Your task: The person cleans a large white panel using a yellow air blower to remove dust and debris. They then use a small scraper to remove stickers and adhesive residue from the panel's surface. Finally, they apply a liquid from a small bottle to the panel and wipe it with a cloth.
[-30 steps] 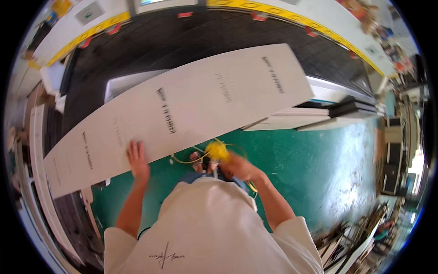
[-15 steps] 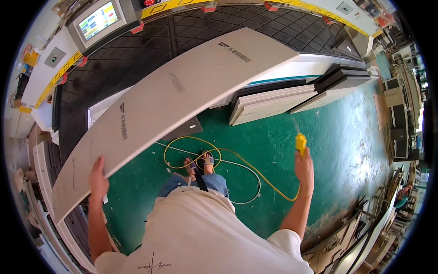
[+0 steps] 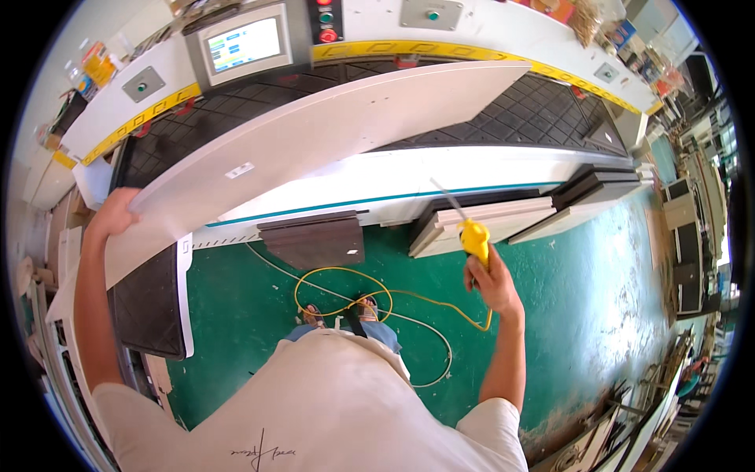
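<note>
Left hand [image 3: 118, 211] curled around its load, right hand [image 3: 494, 282] likewise, I look out at the white machine [image 3: 393, 177] spreading behind the pale panel [image 3: 314, 134]. That long panel tilts from my left hand, at its left end, out over the machine's black bed [image 3: 543, 118]; whether it rests there I can't tell. Light boards [image 3: 511, 214] lean in a stack below and right of the panel. Nearer me than the panel, a yellow hose [image 3: 342, 268] lies in loops. My right hand's yellow air gun [image 3: 475, 238] is on my side of the panel's right half, apart from it, nozzle angled toward it. Smallest, a white tag [image 3: 240, 170] sits on the panel's face. I judge the step as supporting the panel with the gun at the ready; the next move calls for a firm left hold and a free-running hose.
</note>
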Motion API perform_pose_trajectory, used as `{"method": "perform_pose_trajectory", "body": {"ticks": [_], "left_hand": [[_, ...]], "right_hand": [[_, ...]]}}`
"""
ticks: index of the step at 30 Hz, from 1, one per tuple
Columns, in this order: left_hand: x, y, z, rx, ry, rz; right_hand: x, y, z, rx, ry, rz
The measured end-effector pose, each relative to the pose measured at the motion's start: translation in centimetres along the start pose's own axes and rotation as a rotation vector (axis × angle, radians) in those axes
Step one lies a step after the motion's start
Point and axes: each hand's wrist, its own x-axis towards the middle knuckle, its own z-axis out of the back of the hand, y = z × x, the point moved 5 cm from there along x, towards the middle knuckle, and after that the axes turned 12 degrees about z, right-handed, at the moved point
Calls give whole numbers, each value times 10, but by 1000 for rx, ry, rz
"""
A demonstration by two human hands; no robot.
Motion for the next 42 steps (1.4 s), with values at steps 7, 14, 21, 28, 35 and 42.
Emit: {"method": "perform_pose_trajectory", "body": {"ticks": [7, 14, 21, 28, 35, 42], "left_hand": [[53, 5, 9, -182, -54, 144], [60, 22, 8, -18, -357, 197], [51, -9, 12, 30, -405, 375], [57, 26, 0, 29, -498, 393], [59, 27, -3, 51, -462, 430], [78, 24, -10, 4, -433, 409]], "right_hand": [[87, -24, -17, -260, 23, -111], [114, 72, -121, -273, 84, 67], [150, 139, -86, -442, -194, 183], [183, 74, -28, -137, 14, 17], [209, 21, 145, 273, -496, -85], [187, -81, 159, -20, -263, -498]]}}
